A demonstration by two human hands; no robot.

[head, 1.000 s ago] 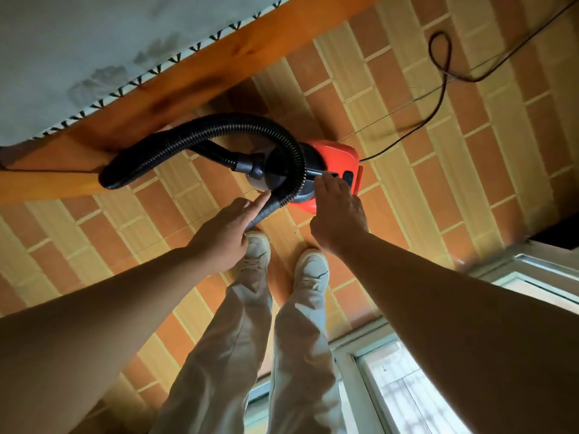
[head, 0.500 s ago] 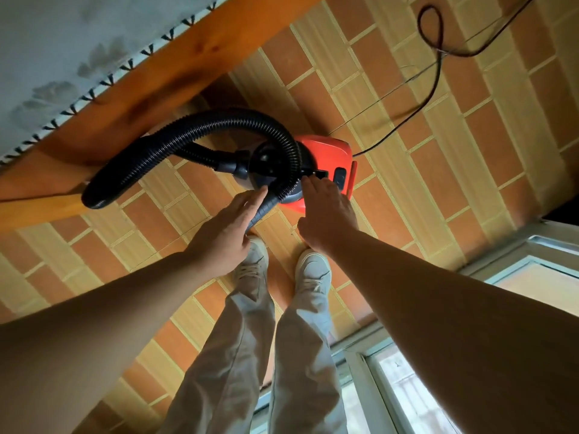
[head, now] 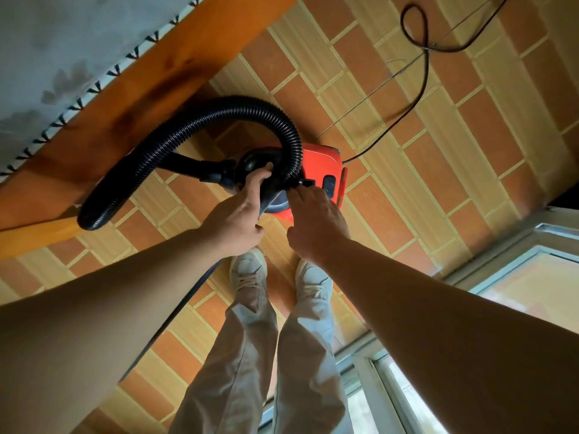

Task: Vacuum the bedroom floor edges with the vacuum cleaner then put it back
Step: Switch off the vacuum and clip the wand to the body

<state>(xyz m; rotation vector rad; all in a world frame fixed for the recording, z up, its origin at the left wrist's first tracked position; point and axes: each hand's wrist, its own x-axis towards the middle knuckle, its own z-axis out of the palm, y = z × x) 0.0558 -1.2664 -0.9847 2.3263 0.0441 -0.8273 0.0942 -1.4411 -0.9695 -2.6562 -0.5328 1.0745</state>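
- The vacuum cleaner [head: 322, 164], red with a black round front, is sitting on the tiled floor [head: 438, 151] in the middle of the scene, just beyond the person's feet.
- Its black ribbed hose [head: 219, 108] is arching up and over to the left, with its open end lying near the wooden bed frame [head: 156, 73].
- Another stretch of the hose is running down from the machine, passing under the left forearm toward the near left.
- The left hand [head: 238, 220] is lying over that stretch of hose, its fingertips touching the black round front; whether it is actually gripping the hose cannot be told.
- The right hand [head: 316, 220] is reaching down with relaxed, fairly straight fingers, their tips touching the black part on top of the machine, just beside the dark switch [head: 329, 184]; it is grasping nothing.
- A thin black cord [head: 419, 57] is trailing from the red body toward the far right, making a loop on the floor.
- A pale bedspread [head: 62, 42] with a dark stitched edge is covering the bed at the far left.
- The person is standing in light shoes [head: 247, 270] and pale trousers.
- A white window frame [head: 470, 267] is running along the near right.
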